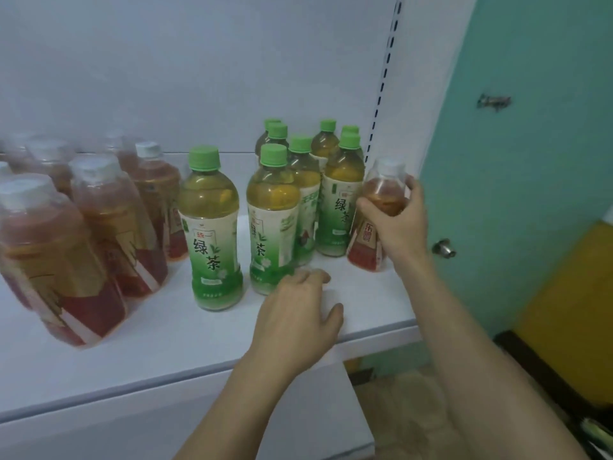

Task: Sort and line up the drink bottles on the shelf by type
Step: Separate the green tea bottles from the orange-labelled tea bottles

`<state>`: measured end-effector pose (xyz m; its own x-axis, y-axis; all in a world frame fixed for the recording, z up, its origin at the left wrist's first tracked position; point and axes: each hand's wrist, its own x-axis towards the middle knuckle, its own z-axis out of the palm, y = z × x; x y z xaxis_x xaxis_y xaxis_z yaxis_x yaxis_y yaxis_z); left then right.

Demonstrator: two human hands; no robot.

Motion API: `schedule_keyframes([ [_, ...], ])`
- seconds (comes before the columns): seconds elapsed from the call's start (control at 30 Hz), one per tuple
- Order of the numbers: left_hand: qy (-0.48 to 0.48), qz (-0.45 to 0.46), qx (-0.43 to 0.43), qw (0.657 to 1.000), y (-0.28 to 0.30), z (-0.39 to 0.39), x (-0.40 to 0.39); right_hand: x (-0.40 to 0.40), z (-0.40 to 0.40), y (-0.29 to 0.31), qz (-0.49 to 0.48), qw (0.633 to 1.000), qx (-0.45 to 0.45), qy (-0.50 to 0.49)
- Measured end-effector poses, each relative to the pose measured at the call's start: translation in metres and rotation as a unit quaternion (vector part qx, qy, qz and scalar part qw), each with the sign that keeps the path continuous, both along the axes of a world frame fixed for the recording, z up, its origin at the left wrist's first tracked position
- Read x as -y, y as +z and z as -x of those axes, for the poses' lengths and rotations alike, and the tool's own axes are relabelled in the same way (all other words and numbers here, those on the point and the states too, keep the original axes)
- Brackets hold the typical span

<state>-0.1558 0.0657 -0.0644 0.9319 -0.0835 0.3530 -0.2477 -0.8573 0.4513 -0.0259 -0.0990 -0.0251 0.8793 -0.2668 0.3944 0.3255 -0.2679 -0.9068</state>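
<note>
White shelf board [159,343] carries all the bottles, w/ a white back panel behind it. I take the single green-tea bottle [209,227] as landmark: it stands upright alone, near the shelf middle, green cap, green-white label.

Left of it, a group of red-tea bottles [109,227] w/ white caps, approx. seven, blurred; the nearest ones look tilted, maybe only from the wide lens. Right of it, a cluster of other green-tea bottles [298,180] stands close together in rows going to the back; the front one is just beside the landmark bottle, not touching.

Further right, past that cluster and near the shelf's right end, one red-tea bottle [374,224] leans left w/ its base on the board. Right hand [394,224] grasps it around the upper part, thumb in front, fingers curled behind the neck.

Left hand [298,313] is released, holds nothing; fingers are relaxed and slightly bent, over the board in front of the cluster, to the right and in front of the landmark bottle. Contact w/ the board I cannot tell.

Far right, a teal door [530,127] w/ metal knob [444,249].
</note>
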Motion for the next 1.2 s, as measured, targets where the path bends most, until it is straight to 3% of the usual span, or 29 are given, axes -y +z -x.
schedule_keyframes([
  [0.07, 0.008, 0.024, -0.016, 1.000, 0.001, -0.005, 0.005, 0.002, 0.005, -0.001, -0.003, 1.000, 0.012, -0.021],
  [0.2, -0.049, 0.084, 0.005, 0.995, 0.004, 0.001, 0.016, 0.000, 0.049, -0.002, -0.157, 0.986, 0.049, 0.017],
  [0.43, -0.020, 0.148, 0.197, 0.969, 0.014, 0.034, -0.015, -0.049, 0.129, 0.013, -0.231, 0.964, 0.083, 0.105],
  [0.67, 0.064, 0.127, 0.286, 0.948, 0.023, 0.105, -0.117, -0.148, 0.179, 0.028, -0.158, 0.951, 0.111, 0.243],
  [0.9, 0.183, 0.139, 0.266, 0.936, 0.029, 0.154, -0.240, -0.277, 0.212, 0.047, -0.021, 0.939, 0.120, 0.321],
  [1.1, 0.267, 0.166, 0.232, 0.920, 0.025, 0.141, -0.329, -0.385, 0.215, 0.059, 0.092, 0.941, 0.179, 0.272],
  [1.2, 0.247, 0.189, 0.195, 0.930, 0.020, 0.120, -0.362, -0.426, 0.200, 0.051, 0.160, 0.943, 0.163, 0.242],
])
